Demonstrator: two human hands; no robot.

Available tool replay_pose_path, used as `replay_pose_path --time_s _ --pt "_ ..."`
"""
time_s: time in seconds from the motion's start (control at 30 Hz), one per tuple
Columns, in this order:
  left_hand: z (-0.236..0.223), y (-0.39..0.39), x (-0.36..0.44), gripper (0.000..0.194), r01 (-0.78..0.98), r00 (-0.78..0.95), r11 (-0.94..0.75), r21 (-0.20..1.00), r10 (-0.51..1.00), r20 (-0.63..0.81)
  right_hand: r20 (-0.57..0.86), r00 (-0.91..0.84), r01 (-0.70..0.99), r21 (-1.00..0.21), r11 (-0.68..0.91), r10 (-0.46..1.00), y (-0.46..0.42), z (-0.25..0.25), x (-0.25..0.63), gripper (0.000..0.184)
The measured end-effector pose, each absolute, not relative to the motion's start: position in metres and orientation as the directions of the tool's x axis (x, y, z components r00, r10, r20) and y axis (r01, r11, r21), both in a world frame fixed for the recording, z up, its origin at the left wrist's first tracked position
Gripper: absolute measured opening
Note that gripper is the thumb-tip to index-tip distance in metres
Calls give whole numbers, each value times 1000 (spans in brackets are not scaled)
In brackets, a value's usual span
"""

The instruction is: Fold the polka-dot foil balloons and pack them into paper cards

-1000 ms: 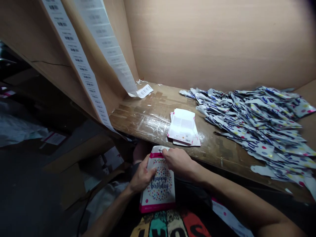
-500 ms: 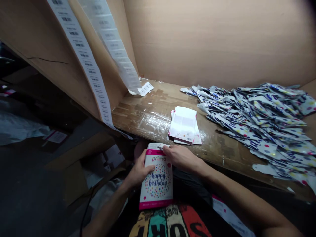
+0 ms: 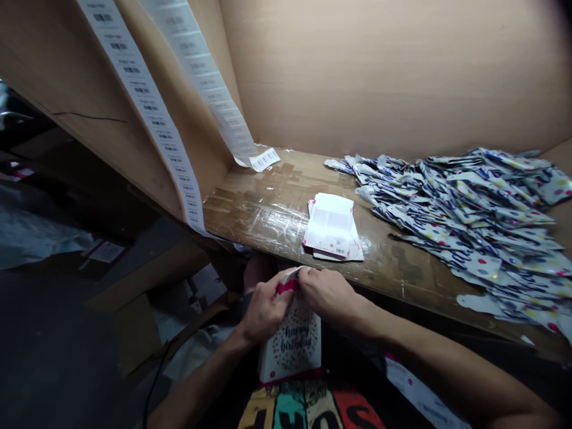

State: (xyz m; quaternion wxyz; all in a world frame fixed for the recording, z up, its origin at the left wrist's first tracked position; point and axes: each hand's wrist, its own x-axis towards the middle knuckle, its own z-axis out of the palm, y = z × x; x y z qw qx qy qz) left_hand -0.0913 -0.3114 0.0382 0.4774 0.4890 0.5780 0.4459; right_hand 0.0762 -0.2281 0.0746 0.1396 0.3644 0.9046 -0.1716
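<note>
Item: white "happy birthday" packet (image 3: pixel 297 345), pink-banded; in front of our shirt (image 3: pixel 308 408), near counter's (image 3: pixel 281 205) front edge.
Left grip (image 3: pixel 266 311): closed on top left of packet.
Right grip (image 3: pixel 329 296): pinching top edge; fingertips partly hidden.
Handling, we judge: light, thin card, smooth, somewhat slippery, creases readily.
Hold, we advise: both side edges, lightly, body kept flat; top edge bends first.

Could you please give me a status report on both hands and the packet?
Left hand, right hand: both gripping packet at its top end. Happy birthday lettering visible. Flat white items ahead on table, not in the way.
</note>
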Motion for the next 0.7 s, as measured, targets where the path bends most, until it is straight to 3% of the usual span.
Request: replay_pose_path --time_s 0.13,0.23,0.33,0.4,0.47,0.53,0.63,0.7 --pt "29 -305 -93 35 128 -89 142 982 987 -131 -391 -755 642 -271 717 527 -210 76 86 21" --pt "12 -307 -105 38 32 -205 228 973 954 -217 -293 -814 574 -536 619 501 -199 62 108 22" --pt "1 -316 -111 48 -185 -311 255 949 901 -303 -138 -748 439 -837 328 649 -207 32 119 26" --pt "0 -319 -109 57 -344 -312 249 905 879 -360 -173 -635 269 -963 6 753 -225 9 115 41" --pt "3 -318 -105 66 -474 -268 244 846 875 -403 -278 -609 33 -945 -326 743 -246 -6 105 55" --pt "7 -314 -103 78 -562 -150 273 781 895 -421 -312 -647 -137 -850 -509 695 -263 -11 96 59" --pt "6 -313 -104 90 -504 -10 340 794 917 -400 -285 -686 -220 -796 -564 670 -274 -5 92 55" --pt "1 -321 -105 78 -357 -83 314 880 927 -365 -291 -711 -212 -779 -590 640 -273 1 94 54"
